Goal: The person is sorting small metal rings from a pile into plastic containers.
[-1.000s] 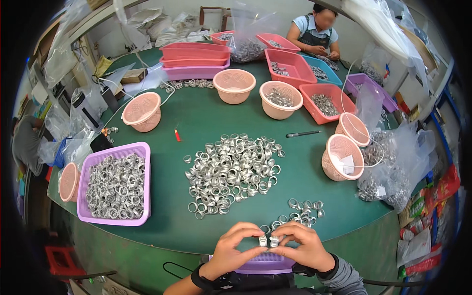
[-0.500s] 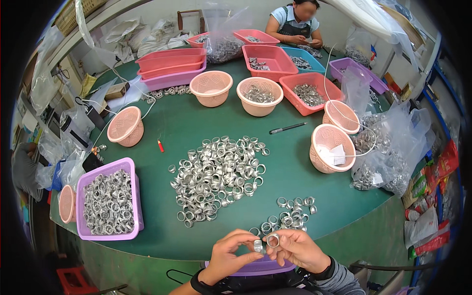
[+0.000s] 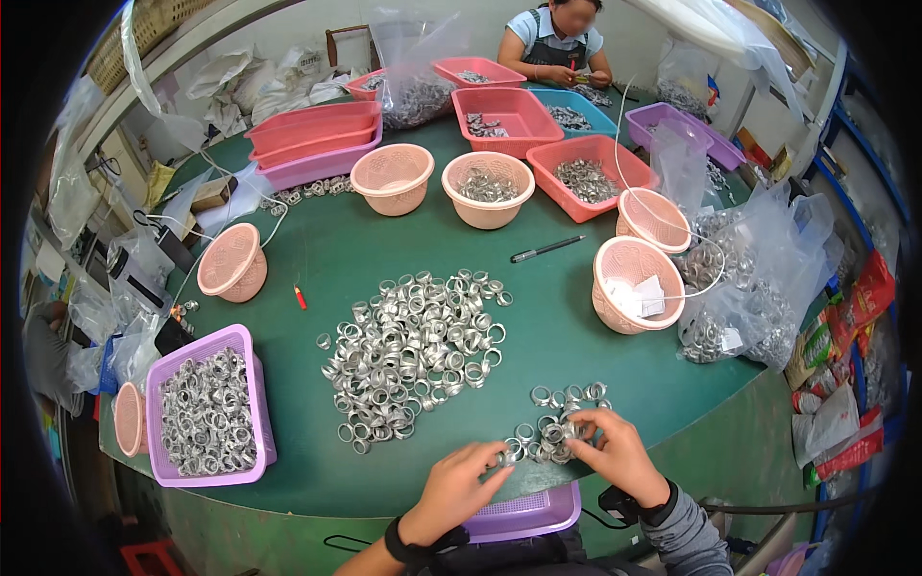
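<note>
My left hand [image 3: 463, 485] is at the table's front edge, thumb and fingers closed about a silver metal ring [image 3: 506, 459]. To its right, my right hand [image 3: 619, 458] bends over a small group of rings [image 3: 543, 396], its thumb and forefinger around a ring at that group's right side. Part of this ring is hidden by the fingers. Beyond my hands lies a large heap of similar rings [image 3: 408, 350]. Below the table edge, between my forearms, a purple basket [image 3: 538, 514] shows in part.
At left stands a purple basket [image 3: 261, 413] full of rings. Peach bowls [image 3: 392, 197], red trays [image 3: 514, 146] and a blue tray [image 3: 607, 125] line the back. A black pen [image 3: 547, 250] and bags of rings [image 3: 759, 317] lie right. A co-worker [image 3: 552, 48] sits across.
My hands have moved apart. The right one went from holding a ring up near my left hand to the small group of rings; the left one has shifted slightly. The view has moved a little.
</note>
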